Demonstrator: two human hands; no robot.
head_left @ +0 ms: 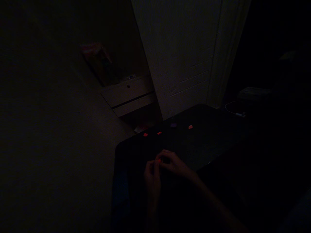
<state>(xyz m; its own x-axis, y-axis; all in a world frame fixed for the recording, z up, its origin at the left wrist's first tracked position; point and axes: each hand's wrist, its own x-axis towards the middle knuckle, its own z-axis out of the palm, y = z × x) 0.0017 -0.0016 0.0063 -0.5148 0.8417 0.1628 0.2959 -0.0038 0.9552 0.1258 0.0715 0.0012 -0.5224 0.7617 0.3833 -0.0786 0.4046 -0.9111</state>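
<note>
One dark table [199, 139] lies beneath the grip. Over it, the right hand [172, 161] and left hand [152, 173] meet, fingertips pinching a small orange piece [159, 160] (glowing despite the gloom). Beyond the grip sit a purple block [173, 125], a pinkish lump [190, 127] farther right, a red lump [145, 134] and an orange stick [159, 133].

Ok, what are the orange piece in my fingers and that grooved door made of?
Orange piece: perhaps plastic, from its vivid colour; finish too dark to tell. Grooved door: probably painted wood or moulded board, matt, its pale face showing no glare.
</note>
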